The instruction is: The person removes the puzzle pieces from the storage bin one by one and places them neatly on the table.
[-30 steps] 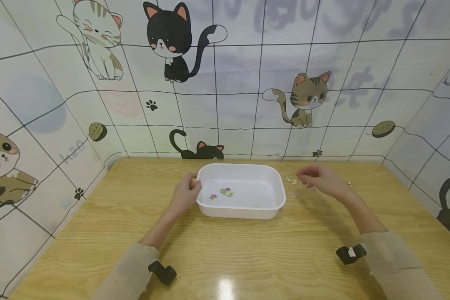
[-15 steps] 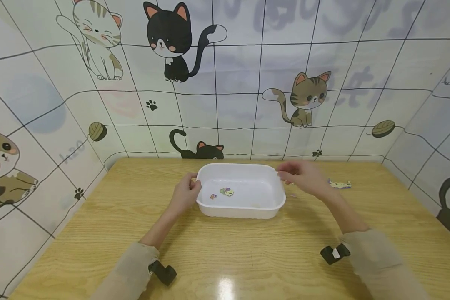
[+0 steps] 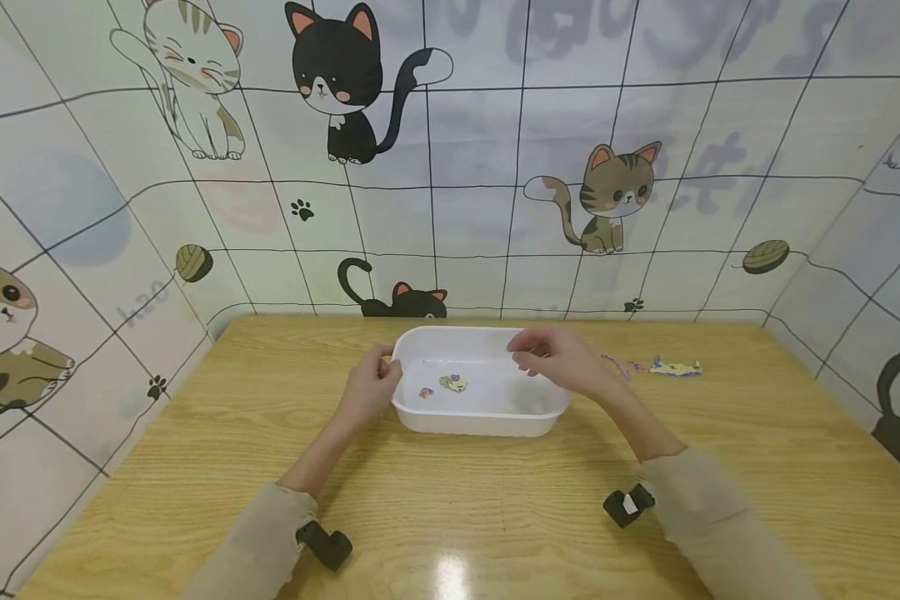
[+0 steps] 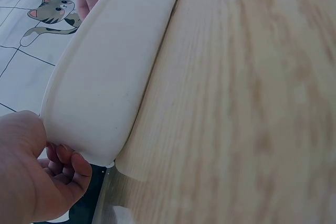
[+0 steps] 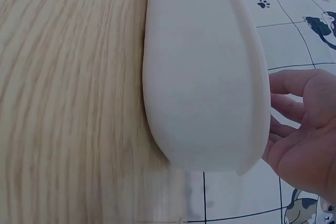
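A white plastic tray (image 3: pixel 482 423) sits on the table in the head view. My left hand (image 3: pixel 369 385) grips its left end, and the left wrist view shows the fingers curled at the rim. Two small colourful scraps, a yellow-green one (image 3: pixel 453 382) and an orange one (image 3: pixel 426 392), lie inside on the left. Above the tray's right end hovers my right hand (image 3: pixel 562 360), thumb and forefinger close together. In the right wrist view the tray wall hides those fingertips, and I cannot tell whether they pinch a scrap.
On the wooden table (image 3: pixel 450 492), right of the tray, lie a long yellow-purple scrap (image 3: pixel 676 367) and a curved pink-purple strip (image 3: pixel 617 365). A cat-patterned cloth (image 3: pixel 480 217) stands behind and beside the table.
My right hand has moved left from the scraps on the table, across the tray's right rim, to above its inside. The left hand keeps its hold on the tray.
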Available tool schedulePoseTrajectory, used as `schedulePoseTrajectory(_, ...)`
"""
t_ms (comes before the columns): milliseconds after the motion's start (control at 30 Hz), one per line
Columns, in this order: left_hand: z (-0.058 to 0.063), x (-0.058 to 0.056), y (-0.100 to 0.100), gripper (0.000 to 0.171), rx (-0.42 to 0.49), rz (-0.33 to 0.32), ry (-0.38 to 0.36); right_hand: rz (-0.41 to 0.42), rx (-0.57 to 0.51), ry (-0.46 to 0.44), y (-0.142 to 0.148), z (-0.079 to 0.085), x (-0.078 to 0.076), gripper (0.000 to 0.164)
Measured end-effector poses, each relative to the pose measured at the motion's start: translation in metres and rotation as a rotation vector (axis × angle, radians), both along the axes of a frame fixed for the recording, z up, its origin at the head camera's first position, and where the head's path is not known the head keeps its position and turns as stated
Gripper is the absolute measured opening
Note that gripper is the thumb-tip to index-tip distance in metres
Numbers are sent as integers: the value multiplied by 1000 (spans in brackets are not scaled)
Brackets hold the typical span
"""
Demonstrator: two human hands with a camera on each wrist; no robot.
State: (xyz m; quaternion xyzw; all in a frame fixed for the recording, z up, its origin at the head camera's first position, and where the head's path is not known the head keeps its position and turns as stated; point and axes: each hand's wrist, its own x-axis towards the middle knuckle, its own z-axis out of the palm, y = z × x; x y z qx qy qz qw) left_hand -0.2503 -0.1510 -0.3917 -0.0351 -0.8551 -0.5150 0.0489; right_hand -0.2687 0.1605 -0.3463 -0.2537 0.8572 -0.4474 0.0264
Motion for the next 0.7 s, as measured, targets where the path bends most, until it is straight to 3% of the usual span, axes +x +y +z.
schedulePoseTrajectory(533,-1,0,-1,41,-8,3,18,28,65,41,-46,-18,-11,24)
schedulePoseTrajectory(700,-2,-1,0,41,-8,-2,17,47,68,4,-57,-26,-14,28)
